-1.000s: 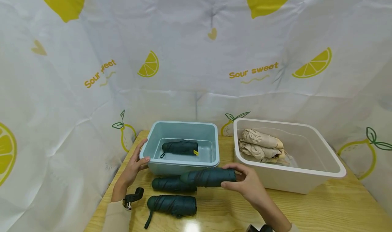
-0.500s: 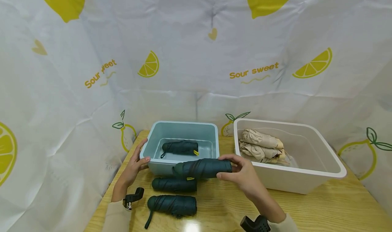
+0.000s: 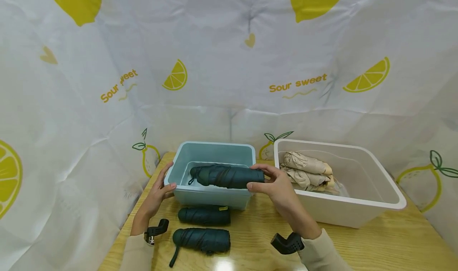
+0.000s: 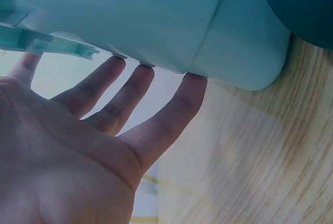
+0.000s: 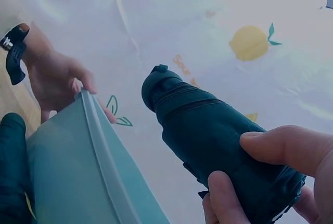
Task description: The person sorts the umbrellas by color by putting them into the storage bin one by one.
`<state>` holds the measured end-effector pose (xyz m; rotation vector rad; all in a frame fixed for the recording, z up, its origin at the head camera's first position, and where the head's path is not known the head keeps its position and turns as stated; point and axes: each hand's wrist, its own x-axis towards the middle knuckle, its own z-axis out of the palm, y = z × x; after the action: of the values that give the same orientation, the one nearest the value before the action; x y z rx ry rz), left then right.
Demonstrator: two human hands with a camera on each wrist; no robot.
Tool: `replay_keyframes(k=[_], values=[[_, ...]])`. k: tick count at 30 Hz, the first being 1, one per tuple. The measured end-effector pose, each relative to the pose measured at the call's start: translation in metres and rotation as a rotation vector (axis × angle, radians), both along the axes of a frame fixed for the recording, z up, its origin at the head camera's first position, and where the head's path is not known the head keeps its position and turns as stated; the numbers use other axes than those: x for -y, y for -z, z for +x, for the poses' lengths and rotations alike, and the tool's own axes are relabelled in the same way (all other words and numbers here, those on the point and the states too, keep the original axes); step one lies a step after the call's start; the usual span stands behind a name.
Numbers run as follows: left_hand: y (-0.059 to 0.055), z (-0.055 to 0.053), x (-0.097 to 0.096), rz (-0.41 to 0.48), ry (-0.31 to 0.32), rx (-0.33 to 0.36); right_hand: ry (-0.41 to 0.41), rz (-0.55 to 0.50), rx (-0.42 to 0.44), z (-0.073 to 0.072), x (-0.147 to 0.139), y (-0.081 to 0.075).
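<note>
My right hand [image 3: 277, 187] grips the end of a dark green folded umbrella [image 3: 225, 177]. Thumb and fingers press its fabric from both sides in the right wrist view. That umbrella lies across the light blue bin [image 3: 211, 190] in the head view, overlapping another dark umbrella [image 3: 195, 170] inside. At the bin's near left corner, my left hand [image 3: 156, 193] holds on, thumb over the rim. In the left wrist view its fingertips [image 4: 195, 81] touch the bin's outer wall. Two more dark green umbrellas, a nearer one [image 3: 202, 240] and a farther one [image 3: 204, 216], lie before the bin.
A larger off-white bin [image 3: 329, 211] stands to the right, with rolled beige umbrellas [image 3: 305, 162] at its left end. Both bins sit on a wooden table [image 3: 257, 247]. Behind hangs a white sheet [image 3: 214, 76] printed with lemons.
My right hand has carried its umbrella up and left, from before the light blue bin to over its opening. The left hand has stayed on the corner.
</note>
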<state>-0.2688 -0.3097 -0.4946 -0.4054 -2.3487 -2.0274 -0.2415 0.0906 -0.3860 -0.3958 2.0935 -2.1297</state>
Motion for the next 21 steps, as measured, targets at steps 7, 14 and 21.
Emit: replay_keyframes(k=[7,14,21], values=[[-0.001,0.0,0.0,0.001,-0.001,-0.003,-0.002,0.006,0.073,-0.015,0.009,-0.006],[-0.002,0.001,-0.001,0.002,0.0,-0.012,-0.042,-0.123,0.142,-0.034,0.024,-0.007],[0.0,0.0,-0.001,0.009,0.004,0.002,-0.038,-0.175,0.196,-0.048,0.037,-0.01]])
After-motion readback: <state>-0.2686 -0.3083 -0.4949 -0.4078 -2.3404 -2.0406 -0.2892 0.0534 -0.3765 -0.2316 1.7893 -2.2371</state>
